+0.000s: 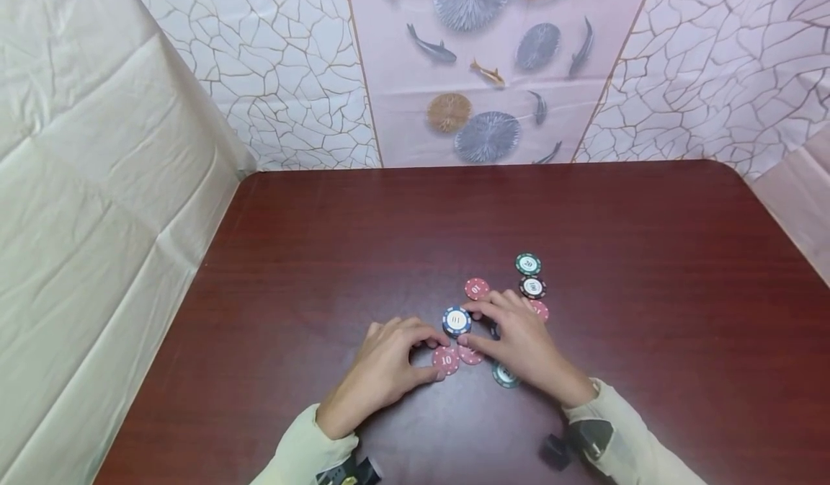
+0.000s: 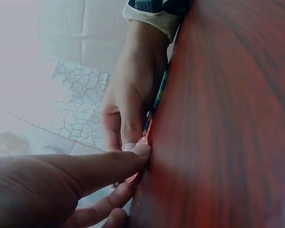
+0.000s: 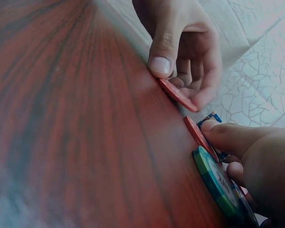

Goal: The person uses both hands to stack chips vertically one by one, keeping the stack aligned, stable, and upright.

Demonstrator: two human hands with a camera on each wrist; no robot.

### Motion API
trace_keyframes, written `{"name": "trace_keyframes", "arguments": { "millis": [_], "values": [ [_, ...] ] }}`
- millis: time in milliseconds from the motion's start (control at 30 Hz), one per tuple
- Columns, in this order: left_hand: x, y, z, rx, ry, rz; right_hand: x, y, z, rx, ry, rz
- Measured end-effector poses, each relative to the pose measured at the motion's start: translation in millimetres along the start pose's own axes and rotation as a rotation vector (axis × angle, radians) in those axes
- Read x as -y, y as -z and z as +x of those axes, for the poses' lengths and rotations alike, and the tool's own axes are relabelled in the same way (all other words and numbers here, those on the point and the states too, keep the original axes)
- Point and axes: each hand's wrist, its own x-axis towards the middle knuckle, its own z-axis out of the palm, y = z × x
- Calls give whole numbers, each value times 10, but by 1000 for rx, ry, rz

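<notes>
My left hand [image 1: 387,361] pinches a red poker chip [image 1: 446,361] marked 10 by its edges, between thumb and fingers. From the right wrist view, that red chip [image 3: 177,94] sits slightly tilted at the tabletop. My right hand [image 1: 521,334] grips a short stack topped by a blue and white chip [image 1: 457,321], its thumb at the near side and its index finger at the far side. Just below the stack lies another red chip [image 1: 470,356]. A green chip [image 1: 506,376] rests under the right wrist, and the right palm partly hides a dark chip.
Beyond the right hand lie a red chip [image 1: 476,288], a green chip [image 1: 528,264], a black chip [image 1: 532,287] and a partly covered red chip [image 1: 540,310]. The dark red wooden table [image 1: 292,254] meets a patterned cloth [image 1: 298,74] at its far edge.
</notes>
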Motion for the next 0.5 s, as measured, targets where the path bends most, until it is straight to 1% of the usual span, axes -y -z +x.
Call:
{"name": "trace_keyframes", "arguments": {
  "millis": [67,233,300,400,500],
  "values": [
    [5,-2,-6,-3,2,-13,2,-12,-6,-1,-5,2],
    [9,22,-2,33,5,-58,9,-15,0,-12,-2,-2],
    [18,34,-2,59,-5,-54,13,-9,5,-15,0,-1],
    [39,54,-6,86,-35,-19,17,-5,8,-13,2,-1],
    [60,71,-11,105,-56,0,18,-4,9,-6,1,-1]
  ]
}}
